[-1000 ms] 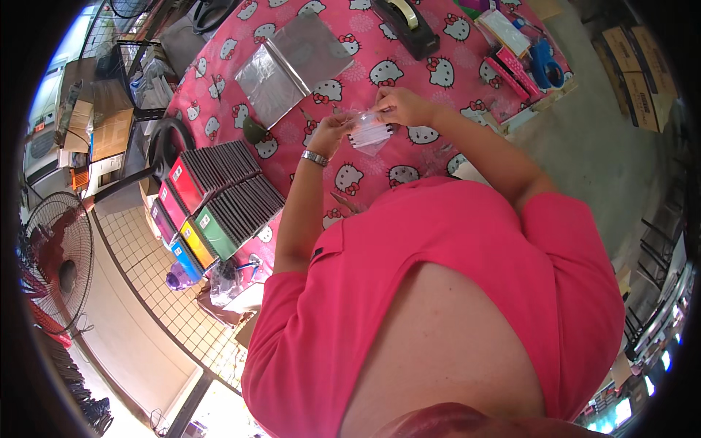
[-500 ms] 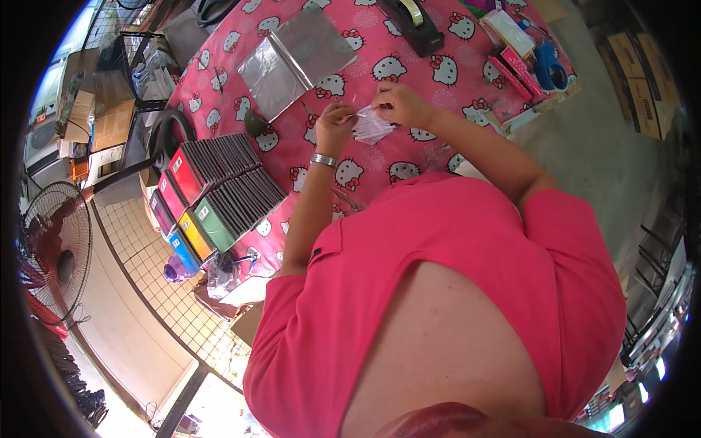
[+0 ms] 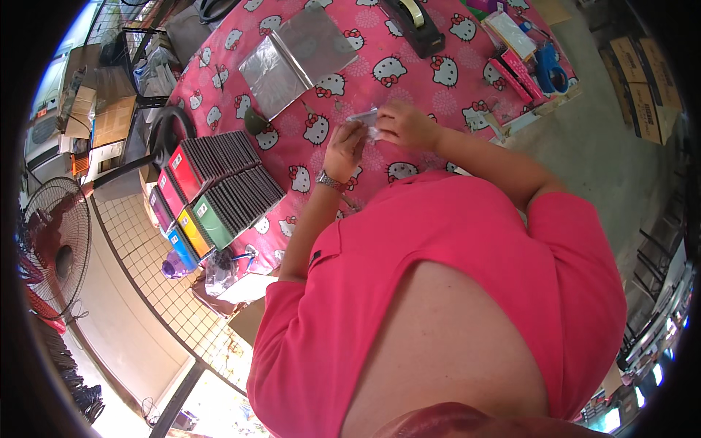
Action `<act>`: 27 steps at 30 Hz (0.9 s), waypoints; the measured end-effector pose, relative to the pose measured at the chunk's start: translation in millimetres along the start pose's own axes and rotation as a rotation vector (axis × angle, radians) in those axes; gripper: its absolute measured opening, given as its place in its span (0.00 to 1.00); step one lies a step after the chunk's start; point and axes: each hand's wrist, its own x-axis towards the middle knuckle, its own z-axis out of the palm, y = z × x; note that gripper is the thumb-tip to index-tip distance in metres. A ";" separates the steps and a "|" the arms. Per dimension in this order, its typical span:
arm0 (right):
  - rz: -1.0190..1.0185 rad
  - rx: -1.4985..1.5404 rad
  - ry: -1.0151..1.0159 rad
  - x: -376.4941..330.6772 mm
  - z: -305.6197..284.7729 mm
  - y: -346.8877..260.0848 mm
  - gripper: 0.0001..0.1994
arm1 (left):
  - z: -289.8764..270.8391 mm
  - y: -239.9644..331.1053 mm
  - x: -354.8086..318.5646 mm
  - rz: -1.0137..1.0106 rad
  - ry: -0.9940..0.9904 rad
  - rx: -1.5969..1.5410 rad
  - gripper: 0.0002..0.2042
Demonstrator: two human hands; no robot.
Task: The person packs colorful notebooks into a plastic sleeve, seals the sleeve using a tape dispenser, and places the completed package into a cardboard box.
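A small clear plastic bag (image 3: 361, 116) is bunched between my two hands above the pink patterned tablecloth. My left hand (image 3: 347, 149), with a metal watch on its wrist, pinches the bag's near left side. From the right, my right hand (image 3: 407, 126) closes on its other side, fingers curled. Whatever may be inside the bag is mostly hidden by my fingers. Beyond my hands lie flat clear plastic sleeves (image 3: 281, 73), and a small dark green rounded object (image 3: 255, 123) sits by their near corner.
Stacked spiral notebooks (image 3: 226, 186) with coloured covers stand at the table's left. A black tape dispenser (image 3: 416, 28) is at the far side. At the right edge are a pink box (image 3: 515, 73) and a blue tape holder (image 3: 551, 69). A fan (image 3: 57, 248) stands beyond the left edge.
Both hands have drawn closer together and the bag, spread out before, is now gathered up between them. My left hand has turned and shifted slightly right and nearer to me.
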 end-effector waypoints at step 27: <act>0.876 0.991 0.712 -28.7 -53.1 161.2 0.06 | 20.4 -14.1 12.1 -0.832 0.130 -0.811 0.07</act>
